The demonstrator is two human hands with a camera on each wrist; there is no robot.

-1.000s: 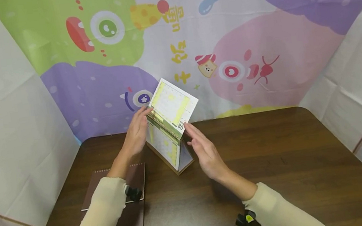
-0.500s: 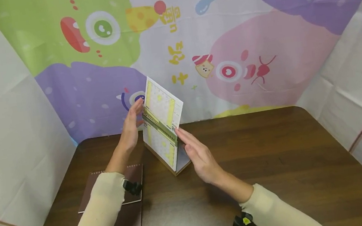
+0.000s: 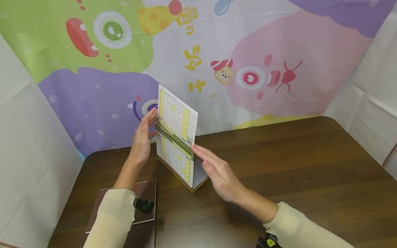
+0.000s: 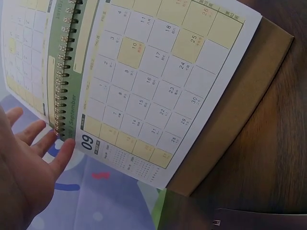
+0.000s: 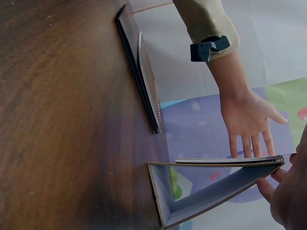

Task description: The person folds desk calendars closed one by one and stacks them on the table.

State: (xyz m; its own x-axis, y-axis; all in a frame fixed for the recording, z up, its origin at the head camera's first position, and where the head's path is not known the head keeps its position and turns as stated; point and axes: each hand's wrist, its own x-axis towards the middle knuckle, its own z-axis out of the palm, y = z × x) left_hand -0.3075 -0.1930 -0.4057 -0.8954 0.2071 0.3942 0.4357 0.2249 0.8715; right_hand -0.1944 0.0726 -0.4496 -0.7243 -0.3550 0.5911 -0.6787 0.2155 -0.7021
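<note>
A spiral-bound desk calendar (image 3: 177,159) stands tilted on its triangular stand near the table's back edge. Its September page (image 4: 139,96) faces front below the green binding strip, while the August page (image 3: 174,112) sticks up above it. My left hand (image 3: 139,143) is at the calendar's left side, fingers extended, fingertips by the end of the wire coil (image 4: 62,72). At the opposite side, my right hand (image 3: 221,175) has its fairly straight fingertips against the edge near the binding. In the right wrist view the stand's hollow inside (image 5: 216,194) shows between back panel and front.
Two brown covers or notebooks lie overlapped at the table's left: a spiral-bound one (image 3: 149,196) above, and a flat one (image 3: 140,240) partly under it. The dark wooden table (image 3: 301,177) meets a cartoon-printed cloth (image 3: 284,39) behind and white cloth walls at the sides.
The raised August page has swung leftward and stands more in line with the page below. My left fingers have come off the page to its side; the right fingertips have slipped lower toward the binding.
</note>
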